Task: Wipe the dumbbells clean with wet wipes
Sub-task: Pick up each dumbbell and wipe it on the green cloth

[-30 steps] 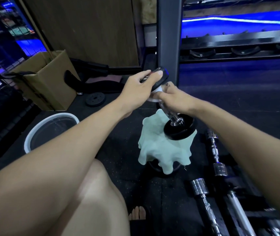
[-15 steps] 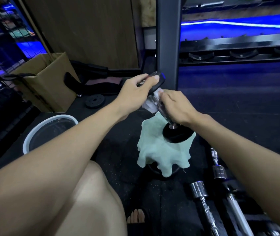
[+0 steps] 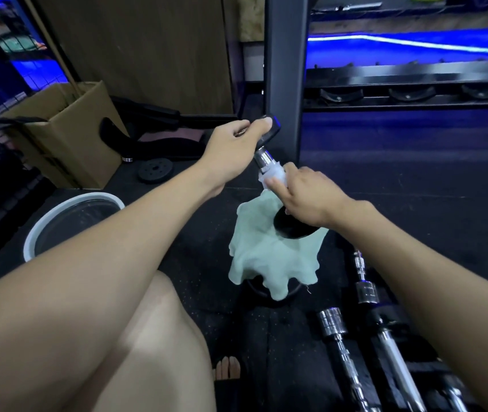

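Note:
A small dumbbell [image 3: 264, 158] with a chrome handle and black end plates is held tilted in the air. My left hand [image 3: 230, 150] grips its upper black plate. My right hand [image 3: 305, 194] is closed around the handle with a white wet wipe [image 3: 272, 176] wrapped on it. The lower black plate [image 3: 291, 227] hangs just over a pale green cloth [image 3: 269, 257] draped on a black weight on the floor.
Several chrome dumbbell bars [image 3: 340, 343] lie on the black floor at lower right. A white-rimmed bucket [image 3: 43, 230] sits left, a cardboard box [image 3: 67, 135] behind it, a loose black plate [image 3: 155, 171] near it. A dark rack post [image 3: 285, 78] stands behind the hands.
My right hand with the wipe has slid down the handle toward the lower plate, baring the chrome neck by the upper plate. My left hand keeps its grip on the upper plate.

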